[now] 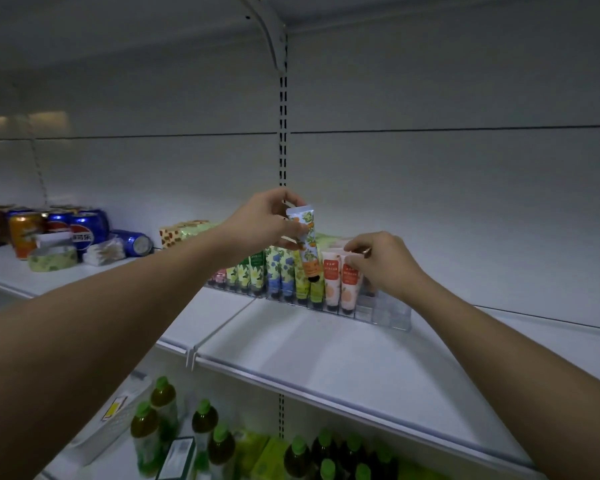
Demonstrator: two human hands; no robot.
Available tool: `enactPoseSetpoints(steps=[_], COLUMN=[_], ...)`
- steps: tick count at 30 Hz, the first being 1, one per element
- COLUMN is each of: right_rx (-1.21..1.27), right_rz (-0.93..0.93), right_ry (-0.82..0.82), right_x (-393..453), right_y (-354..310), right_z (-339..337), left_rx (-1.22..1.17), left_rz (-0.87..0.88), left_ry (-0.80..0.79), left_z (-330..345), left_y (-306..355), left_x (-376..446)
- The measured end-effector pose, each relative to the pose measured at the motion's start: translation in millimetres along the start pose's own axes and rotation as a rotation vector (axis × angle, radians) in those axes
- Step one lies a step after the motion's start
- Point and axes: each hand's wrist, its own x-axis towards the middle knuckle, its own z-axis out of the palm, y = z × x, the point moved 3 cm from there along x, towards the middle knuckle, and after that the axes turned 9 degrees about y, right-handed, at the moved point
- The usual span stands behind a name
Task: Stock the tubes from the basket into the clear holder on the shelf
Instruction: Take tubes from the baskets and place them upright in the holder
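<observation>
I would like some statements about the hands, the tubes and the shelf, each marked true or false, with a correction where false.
1. The left hand holds an orange-patterned tube above the clear holder. True.
2. The right hand rests flat on the bare shelf. False: its fingers pinch the tops of the peach tubes standing in the holder.
3. The holder's right end has empty slots. True.
4. The soda cans stand to the right of the holder. False: they are at the far left of the shelf.
5. Green-capped bottles sit on the shelf below. True.
</observation>
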Motion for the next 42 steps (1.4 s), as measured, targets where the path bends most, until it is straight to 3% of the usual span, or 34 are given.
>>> enactPoseSetpoints(steps=[3, 6, 11, 15, 27, 42], right_rx=[0.06, -0.098, -0.404, -0.464, -0.416, -0.404], right_rz=[0.074, 0.175, 0.31, 0.303, 0.288, 0.296], right_ry=[0.078, 0.102, -0.217, -0.386, -0.357, -0.342], right_x=[-1, -13, -72, -94, -96, -95], right_y=[21, 64, 131, 140, 145, 148], right_z=[-17, -33, -38, -37, -35, -34], left_rx=[-0.012, 0.004, 0.124, 0.131, 0.521, 1.038], left_rz=[0.035, 0.077, 0.143, 0.155, 0.184, 0.444], left_ry=[-0.012, 0.0, 0.078, 0.057, 0.065, -0.018], left_z=[15, 31, 62, 95, 156, 182], left_y=[5, 14, 29, 39, 6, -3], left_x=[8, 17, 36, 51, 84, 79])
